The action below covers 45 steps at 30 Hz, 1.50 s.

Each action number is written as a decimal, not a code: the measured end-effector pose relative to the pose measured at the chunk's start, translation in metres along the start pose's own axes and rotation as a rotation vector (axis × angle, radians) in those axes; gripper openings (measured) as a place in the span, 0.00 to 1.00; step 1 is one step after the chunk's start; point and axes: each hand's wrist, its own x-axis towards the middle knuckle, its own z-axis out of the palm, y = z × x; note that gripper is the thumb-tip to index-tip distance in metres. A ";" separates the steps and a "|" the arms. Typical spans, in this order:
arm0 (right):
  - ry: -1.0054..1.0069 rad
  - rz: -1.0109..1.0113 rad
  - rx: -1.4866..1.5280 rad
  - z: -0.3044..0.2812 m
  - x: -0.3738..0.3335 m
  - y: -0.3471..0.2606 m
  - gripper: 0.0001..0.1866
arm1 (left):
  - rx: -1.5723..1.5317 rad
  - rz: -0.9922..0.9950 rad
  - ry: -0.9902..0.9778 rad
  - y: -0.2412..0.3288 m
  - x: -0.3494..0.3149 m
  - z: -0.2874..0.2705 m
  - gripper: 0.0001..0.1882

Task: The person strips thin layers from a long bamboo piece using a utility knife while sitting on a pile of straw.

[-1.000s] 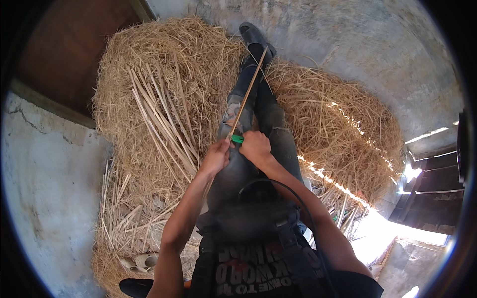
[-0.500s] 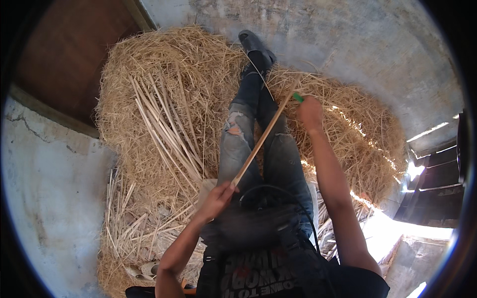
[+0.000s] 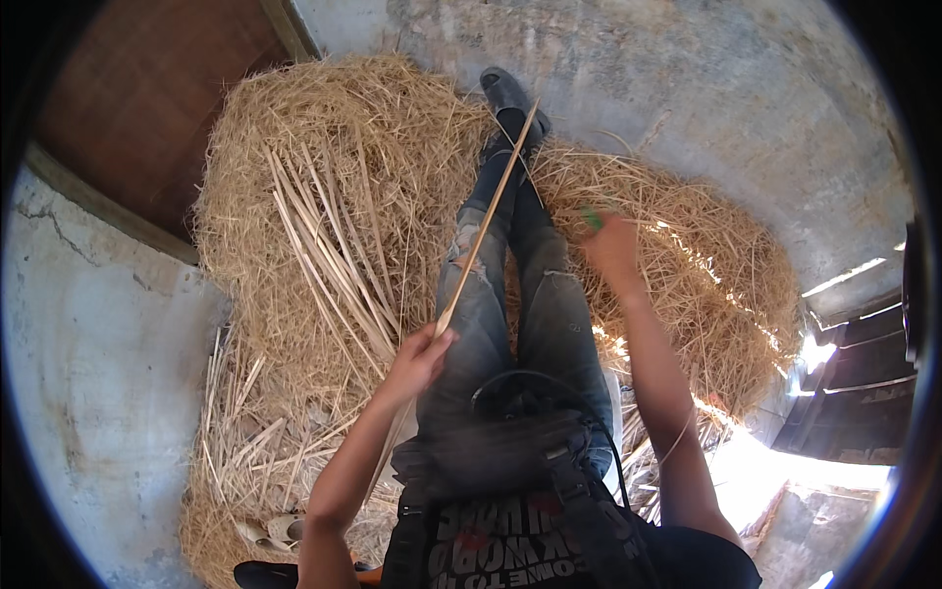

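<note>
My left hand (image 3: 420, 361) is closed around the near end of a long, pale bamboo strip (image 3: 483, 231). The strip slants away over my legs, its far tip by my crossed feet. To the right of my legs, my right hand (image 3: 615, 253) grips a small tool with a green handle (image 3: 590, 218). Motion blurs that tool, and its working end cannot be made out. The tool and the strip are apart. Left of my legs, a bundle of similar pale strips (image 3: 329, 250) lies on the straw.
A thick heap of straw (image 3: 285, 128) surrounds my outstretched legs (image 3: 491, 285). Shorter strips (image 3: 260, 447) and hollow cut bamboo pieces (image 3: 253, 533) lie at the lower left. A curved grey wall (image 3: 706, 88) stands beyond my feet. Dark slatted boards (image 3: 863, 383) are at the right.
The bamboo strip's far end has swung left, away from the green-handled tool toward my feet. My left hand has shifted slightly forward and left; my right hand has moved slightly nearer me.
</note>
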 end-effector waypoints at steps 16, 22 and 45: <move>-0.331 -0.098 -0.064 0.125 -0.096 -0.059 0.11 | 0.329 -0.041 0.080 -0.010 0.081 0.021 0.19; -0.253 -0.007 -0.096 0.140 -0.071 -0.044 0.11 | 0.705 0.107 0.205 -0.015 0.054 0.025 0.21; -0.137 0.178 0.562 0.023 0.006 0.030 0.24 | 0.696 0.296 0.348 -0.029 -0.021 -0.022 0.18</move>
